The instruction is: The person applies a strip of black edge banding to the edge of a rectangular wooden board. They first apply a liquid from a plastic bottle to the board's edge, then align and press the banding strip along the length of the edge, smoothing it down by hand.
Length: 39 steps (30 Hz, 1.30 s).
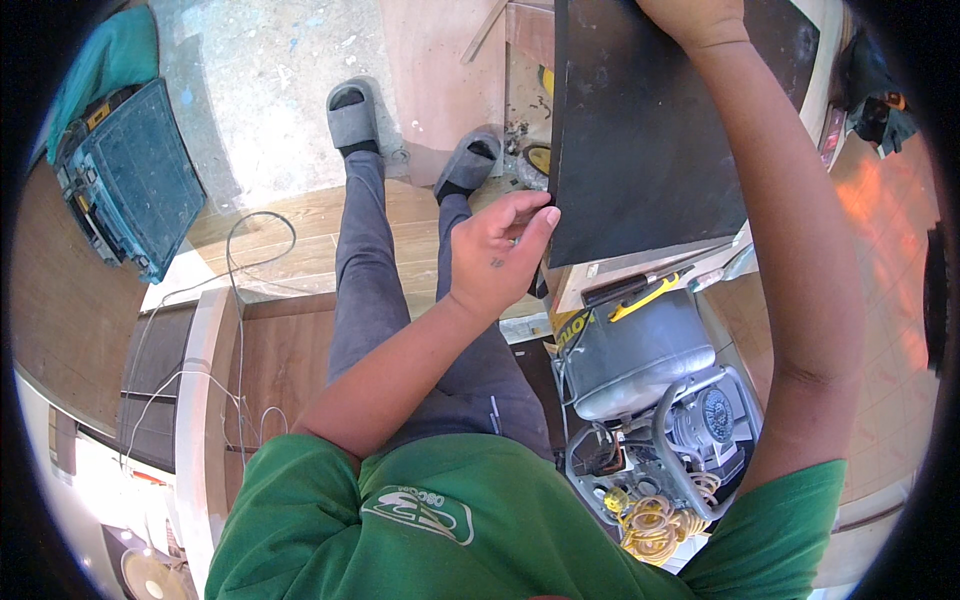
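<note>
A flat black board (650, 140) lies on a wooden work surface at the upper right. My left hand (495, 250) is at the board's left edge, with thumb and index finger drawn together there; the other fingers are partly hidden. At the top of the view my right hand (695, 18) reaches over the board's far part, its fingers cut off by the picture's rim. By the near edge of the board lie a yellow utility knife (650, 293) and a black-handled tool (612, 291).
A grey air compressor (650, 365) stands below the work surface, with a coiled yellow hose (655, 525) beside it. At the left are a blue tool case (145, 170) and a loose cable (232, 255). My feet wear grey slippers (352, 115).
</note>
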{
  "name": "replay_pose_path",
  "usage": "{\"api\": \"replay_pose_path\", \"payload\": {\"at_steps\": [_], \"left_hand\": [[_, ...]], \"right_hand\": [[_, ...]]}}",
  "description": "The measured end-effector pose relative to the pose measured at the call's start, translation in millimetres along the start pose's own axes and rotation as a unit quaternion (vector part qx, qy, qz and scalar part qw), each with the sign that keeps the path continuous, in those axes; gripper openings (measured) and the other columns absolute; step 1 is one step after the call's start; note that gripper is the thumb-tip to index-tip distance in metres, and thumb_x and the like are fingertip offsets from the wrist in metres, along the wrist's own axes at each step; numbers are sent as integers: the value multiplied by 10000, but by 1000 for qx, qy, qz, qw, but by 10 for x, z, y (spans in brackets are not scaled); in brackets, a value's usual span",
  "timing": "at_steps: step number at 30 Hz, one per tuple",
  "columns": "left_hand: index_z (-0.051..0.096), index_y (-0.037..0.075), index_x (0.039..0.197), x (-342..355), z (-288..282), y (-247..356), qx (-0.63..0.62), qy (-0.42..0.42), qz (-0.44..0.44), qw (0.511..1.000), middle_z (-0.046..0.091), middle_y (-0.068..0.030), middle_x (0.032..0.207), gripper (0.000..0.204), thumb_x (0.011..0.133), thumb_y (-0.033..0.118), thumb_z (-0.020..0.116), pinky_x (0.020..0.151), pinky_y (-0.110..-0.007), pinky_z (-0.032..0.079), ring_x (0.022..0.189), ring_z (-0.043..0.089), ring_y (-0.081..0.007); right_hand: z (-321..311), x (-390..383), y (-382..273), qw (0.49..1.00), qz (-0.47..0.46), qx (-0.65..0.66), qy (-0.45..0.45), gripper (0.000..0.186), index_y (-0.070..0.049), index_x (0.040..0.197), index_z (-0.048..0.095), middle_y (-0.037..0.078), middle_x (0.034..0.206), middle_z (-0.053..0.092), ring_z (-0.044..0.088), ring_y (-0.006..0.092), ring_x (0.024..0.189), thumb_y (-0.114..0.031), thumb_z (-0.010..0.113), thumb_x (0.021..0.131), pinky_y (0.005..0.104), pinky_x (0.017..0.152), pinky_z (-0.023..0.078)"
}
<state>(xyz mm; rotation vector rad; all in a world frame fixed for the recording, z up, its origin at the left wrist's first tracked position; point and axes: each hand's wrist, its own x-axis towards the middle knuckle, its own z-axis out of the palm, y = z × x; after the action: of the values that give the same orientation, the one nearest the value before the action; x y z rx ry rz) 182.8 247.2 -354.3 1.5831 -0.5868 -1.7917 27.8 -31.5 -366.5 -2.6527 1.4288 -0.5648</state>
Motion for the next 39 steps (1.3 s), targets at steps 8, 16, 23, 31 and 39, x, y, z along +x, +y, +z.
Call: {"api": "replay_pose_path", "payload": {"at_steps": [8, 16, 23, 31, 39], "left_hand": [[684, -37, 1127, -61, 8, -96, -3, -1, -17, 1000, 743, -128, 975, 259, 918, 105, 744, 771, -256, 577, 892, 722, -136], [657, -54, 1207, 118, 30, 29, -27, 5, -49, 998, 753, -136, 933, 360, 941, 176, 733, 760, -248, 562, 836, 698, -100], [640, -61, 1243, 125, -67, 128, 19, -65, -74, 995, 726, -102, 1061, 348, 956, 122, 709, 825, -242, 537, 924, 672, -109], [647, -76, 1224, -296, -110, -157, 41, -59, -99, 992, 728, -135, 1110, 350, 921, 73, 737, 882, -269, 561, 996, 696, -145], [653, -79, 1204, -307, -106, -220, 21, -61, -102, 993, 729, -141, 1106, 331, 922, 73, 733, 872, -263, 561, 996, 693, -137]], "right_hand": [[-24, 10, -28, 1000, 12, -2, -14, 369, -33, 1087, 711, 171, 1059, 694, 577, 368, 1099, -362, 589, 975, 447, 977, 464], [14, -3, 14, 1000, 4, -4, -3, 371, -41, 1091, 711, 164, 1060, 694, 573, 367, 1097, -368, 575, 980, 449, 985, 454], [-15, 5, -11, 1000, 10, 2, -18, 381, -40, 1088, 713, 163, 1058, 695, 569, 364, 1106, -375, 566, 983, 447, 985, 454], [10, 6, 22, 1000, -1, -3, -9, 376, -38, 1103, 716, 160, 1062, 700, 571, 370, 1112, -364, 574, 982, 444, 991, 453], [-10, 11, -8, 1000, 5, -7, -19, 366, -40, 1099, 717, 158, 1064, 701, 573, 362, 1109, -357, 577, 981, 439, 990, 455]]}}
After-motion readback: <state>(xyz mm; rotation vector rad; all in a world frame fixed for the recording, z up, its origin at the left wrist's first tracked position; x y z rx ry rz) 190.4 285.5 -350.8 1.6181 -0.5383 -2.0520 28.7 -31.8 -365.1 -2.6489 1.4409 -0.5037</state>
